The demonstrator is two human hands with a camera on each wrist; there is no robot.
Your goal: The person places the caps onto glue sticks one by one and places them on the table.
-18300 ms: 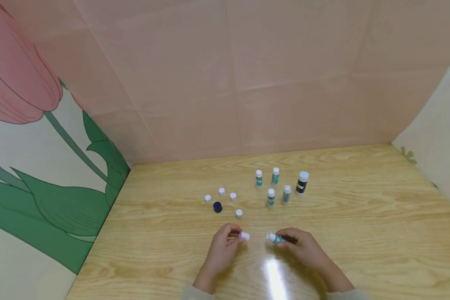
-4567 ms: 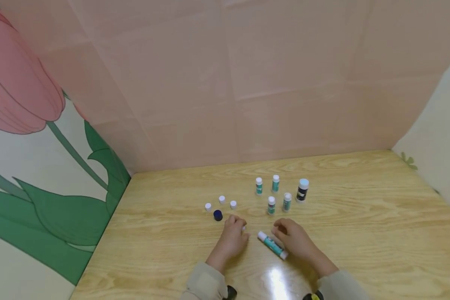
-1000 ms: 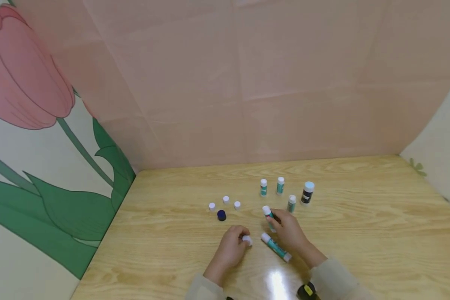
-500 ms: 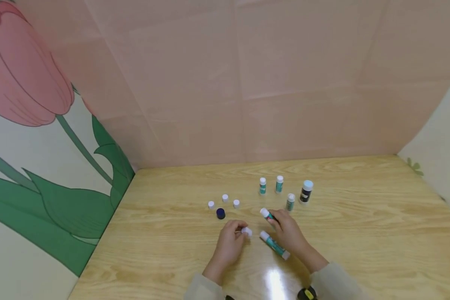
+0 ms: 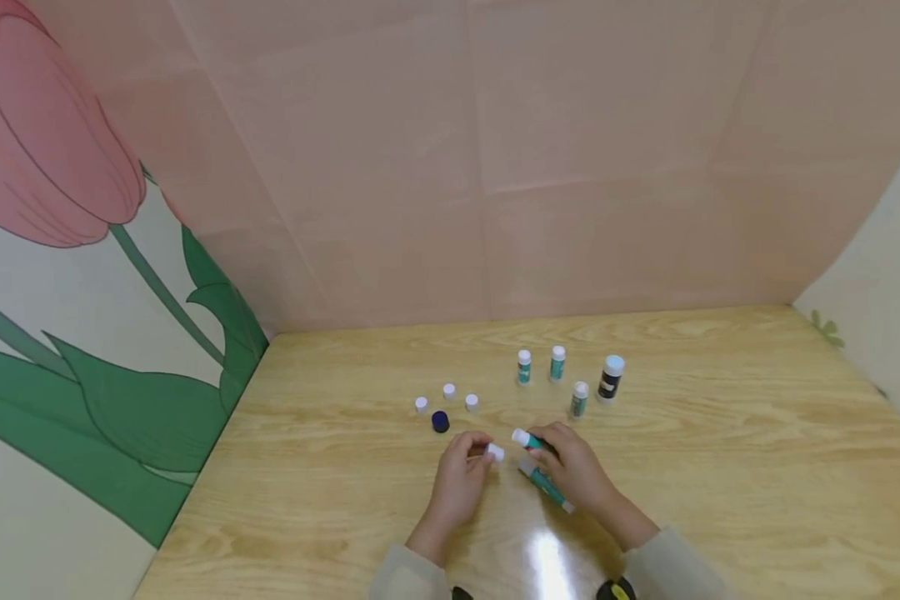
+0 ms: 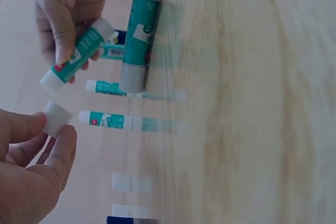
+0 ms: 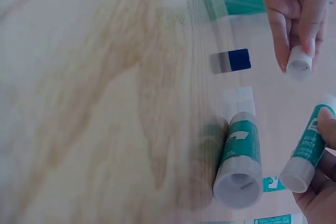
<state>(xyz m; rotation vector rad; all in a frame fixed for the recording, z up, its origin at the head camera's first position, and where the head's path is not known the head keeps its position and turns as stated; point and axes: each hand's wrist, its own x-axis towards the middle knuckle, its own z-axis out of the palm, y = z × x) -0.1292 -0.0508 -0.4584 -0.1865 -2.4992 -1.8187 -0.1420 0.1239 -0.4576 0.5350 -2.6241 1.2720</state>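
Observation:
My left hand pinches a small white cap between thumb and fingers. In the right wrist view the hollow mouth of the white cap faces the other hand. My right hand grips a teal-labelled glue stick, tilted with its white end towards the cap. A short gap separates the two in the left wrist view, where the held glue stick slants above the cap. Just below the right hand, a second glue stick lies on the wooden table.
Farther back stand three teal glue sticks and a larger black-labelled one with a pale top. Left of them sit three white caps and a dark blue cap. A pink sheet hangs behind the table.
Since the oldest frame, one glue stick has come to lie on the table. A standing stick and a loose white cap were picked up. Lately the held stick tipped leftward towards the cap.

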